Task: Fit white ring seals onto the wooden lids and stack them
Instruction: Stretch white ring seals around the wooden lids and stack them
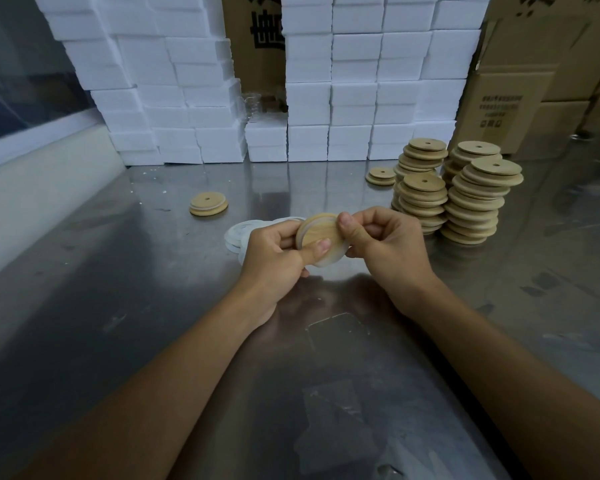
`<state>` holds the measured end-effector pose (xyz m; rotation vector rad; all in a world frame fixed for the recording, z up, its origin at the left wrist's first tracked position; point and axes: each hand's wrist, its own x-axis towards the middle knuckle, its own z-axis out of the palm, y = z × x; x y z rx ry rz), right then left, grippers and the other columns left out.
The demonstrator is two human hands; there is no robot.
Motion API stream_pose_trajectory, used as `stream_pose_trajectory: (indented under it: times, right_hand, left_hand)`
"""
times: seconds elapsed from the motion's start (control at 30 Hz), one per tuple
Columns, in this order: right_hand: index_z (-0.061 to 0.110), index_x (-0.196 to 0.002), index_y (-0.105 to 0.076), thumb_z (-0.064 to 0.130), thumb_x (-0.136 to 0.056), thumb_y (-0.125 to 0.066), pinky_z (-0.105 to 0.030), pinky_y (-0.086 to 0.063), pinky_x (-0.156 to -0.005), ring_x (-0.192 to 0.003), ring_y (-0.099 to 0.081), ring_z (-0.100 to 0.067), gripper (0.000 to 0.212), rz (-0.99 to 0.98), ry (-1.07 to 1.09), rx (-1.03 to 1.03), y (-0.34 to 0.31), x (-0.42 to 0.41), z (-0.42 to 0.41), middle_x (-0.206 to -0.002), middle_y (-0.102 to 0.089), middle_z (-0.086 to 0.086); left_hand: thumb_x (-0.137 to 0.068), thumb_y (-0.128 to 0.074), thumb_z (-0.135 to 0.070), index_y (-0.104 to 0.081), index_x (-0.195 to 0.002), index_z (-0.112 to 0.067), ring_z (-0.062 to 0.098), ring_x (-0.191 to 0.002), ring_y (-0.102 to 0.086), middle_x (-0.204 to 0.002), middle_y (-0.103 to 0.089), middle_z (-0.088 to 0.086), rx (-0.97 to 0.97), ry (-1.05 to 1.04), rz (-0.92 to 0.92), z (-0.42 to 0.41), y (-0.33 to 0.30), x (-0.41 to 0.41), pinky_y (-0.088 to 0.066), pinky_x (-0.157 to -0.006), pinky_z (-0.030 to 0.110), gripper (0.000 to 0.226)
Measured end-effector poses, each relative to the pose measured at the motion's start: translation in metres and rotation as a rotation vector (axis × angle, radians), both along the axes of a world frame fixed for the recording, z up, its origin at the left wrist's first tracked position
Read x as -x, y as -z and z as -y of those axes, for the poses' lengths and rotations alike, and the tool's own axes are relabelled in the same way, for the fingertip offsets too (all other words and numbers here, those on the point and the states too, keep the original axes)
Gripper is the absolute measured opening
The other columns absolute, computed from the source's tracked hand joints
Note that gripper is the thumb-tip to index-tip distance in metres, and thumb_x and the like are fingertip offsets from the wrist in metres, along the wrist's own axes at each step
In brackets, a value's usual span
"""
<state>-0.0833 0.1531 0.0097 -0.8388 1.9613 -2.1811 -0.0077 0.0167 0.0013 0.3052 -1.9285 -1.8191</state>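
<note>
Centre frame, both hands work one wooden lid [317, 233]: the left hand [278, 252] has its grip curled round it, thumb pressing its face, while the right hand [383, 242] pinches its upper edge. White ring seals [236, 233] lie behind them on the surface [146, 306]; lid stacks [465, 192] stand right.

Lid stacks [465, 195] block right (4 towers); foam boxes [326, 98] wall rear.

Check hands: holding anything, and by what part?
Both grip one wooden lid by opposite rim edges: left hand on its left, right hand on its right, thumbs on the face.
</note>
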Motion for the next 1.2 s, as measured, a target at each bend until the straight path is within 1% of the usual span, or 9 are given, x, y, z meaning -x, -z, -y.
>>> stream_pose_trajectory:
  times: [0.17, 0.33, 0.5, 0.6, 0.67, 0.73, 0.87, 0.97, 1.2]
  right_hand:
    - [0.007, -0.075, -0.067, 0.013, -0.088, -0.069, -0.022, -0.053, -0.059, -0.06, -0.063, -0.011, 0.015, 0.047, -0.011, 0.013, -0.0029, 0.0024, -0.0025, -0.065, -0.068, -0.009]
    - [-0.003, -0.087, -0.065, 0.015, -0.09, -0.068, -0.027, -0.059, -0.06, -0.07, -0.069, -0.017, 0.018, -0.007, 0.001, 0.027, -0.0012, -0.003, 0.0008, -0.079, -0.072, -0.017]
    - [-0.006, -0.089, -0.063, 0.008, -0.093, -0.064, -0.026, -0.056, -0.059, -0.067, -0.062, -0.017, 0.015, -0.026, 0.06, -0.031, 0.0026, -0.001, 0.0031, -0.075, -0.067, -0.015]
    - [0.0, -0.086, -0.066, 0.01, -0.092, -0.066, -0.036, -0.056, -0.065, -0.068, -0.065, -0.019, 0.011, -0.275, 0.141, -0.177, 0.0015, 0.003, -0.0008, -0.077, -0.07, -0.011]
    - [0.005, -0.086, -0.068, 0.012, -0.091, -0.067, -0.03, -0.055, -0.065, -0.072, -0.066, -0.012, 0.009, -0.52, 0.164, -0.277, -0.0003, 0.002, -0.0034, -0.078, -0.07, -0.003]
    - [0.008, -0.086, -0.068, 0.014, -0.091, -0.067, -0.024, -0.053, -0.064, -0.074, -0.065, -0.009, 0.008, -0.601, 0.159, -0.275, 0.0002, -0.0006, -0.0037, -0.079, -0.07, 0.001]
    - [0.006, -0.086, -0.068, 0.015, -0.092, -0.067, -0.029, -0.055, -0.064, -0.073, -0.067, -0.013, 0.01, -0.369, 0.136, -0.21, 0.0013, -0.0033, 0.0006, -0.078, -0.07, -0.002]
    - [0.009, -0.082, -0.068, 0.012, -0.089, -0.07, -0.03, -0.058, -0.066, -0.072, -0.07, -0.016, 0.009, -0.224, 0.127, -0.167, -0.0018, -0.0015, 0.0013, -0.076, -0.072, -0.005]
    - [0.004, -0.085, -0.069, 0.015, -0.088, -0.071, -0.026, -0.058, -0.068, -0.074, -0.072, -0.014, 0.011, -0.233, 0.085, -0.155, -0.0036, 0.0012, -0.0018, -0.079, -0.073, -0.005]
  left_hand:
    - [-0.081, -0.077, -0.013, -0.073, -0.095, -0.022, 0.007, -0.078, -0.067, -0.09, -0.077, 0.003, -0.016, 0.006, 0.013, 0.0, 0.0, 0.0003, -0.045, -0.053, 0.015, 0.017]
    - [-0.081, -0.077, -0.014, -0.073, -0.097, -0.022, 0.007, -0.076, -0.068, -0.087, -0.077, 0.001, -0.056, -0.004, 0.015, 0.003, -0.0013, 0.0003, -0.047, -0.053, 0.018, 0.018]
    - [-0.079, -0.079, -0.012, -0.072, -0.096, -0.019, 0.008, -0.076, -0.069, -0.087, -0.077, 0.003, -0.022, 0.0, 0.01, 0.0035, 0.0001, 0.0005, -0.048, -0.051, 0.018, 0.019]
    - [-0.079, -0.08, -0.012, -0.07, -0.095, -0.012, 0.015, -0.072, -0.069, -0.086, -0.073, 0.012, 0.112, -0.004, 0.024, 0.0011, 0.0036, 0.0017, -0.05, -0.05, 0.022, 0.019]
    - [-0.079, -0.081, -0.014, -0.068, -0.093, -0.008, 0.025, -0.072, -0.07, -0.081, -0.071, 0.013, 0.251, -0.017, 0.038, -0.0003, 0.0062, 0.003, -0.055, -0.056, 0.032, 0.02]
    - [-0.079, -0.081, -0.014, -0.068, -0.091, -0.008, 0.027, -0.075, -0.069, -0.078, -0.07, 0.009, 0.315, -0.016, 0.038, -0.0005, 0.0075, 0.0034, -0.057, -0.061, 0.035, 0.019]
    - [-0.079, -0.08, -0.012, -0.07, -0.09, -0.014, 0.015, -0.071, -0.069, -0.076, -0.071, 0.001, 0.292, -0.009, 0.024, 0.0002, 0.0069, 0.0021, -0.051, -0.055, 0.02, 0.015]
    - [-0.079, -0.079, -0.008, -0.071, -0.091, -0.009, 0.013, -0.065, -0.067, -0.078, -0.072, 0.008, 0.241, -0.003, 0.022, -0.0005, 0.0057, 0.0016, -0.049, -0.052, 0.017, 0.015]
    - [-0.079, -0.079, -0.008, -0.073, -0.092, -0.013, 0.016, -0.064, -0.069, -0.078, -0.075, 0.008, 0.145, -0.006, 0.041, -0.0015, 0.0038, 0.0018, -0.047, -0.05, 0.016, 0.015]
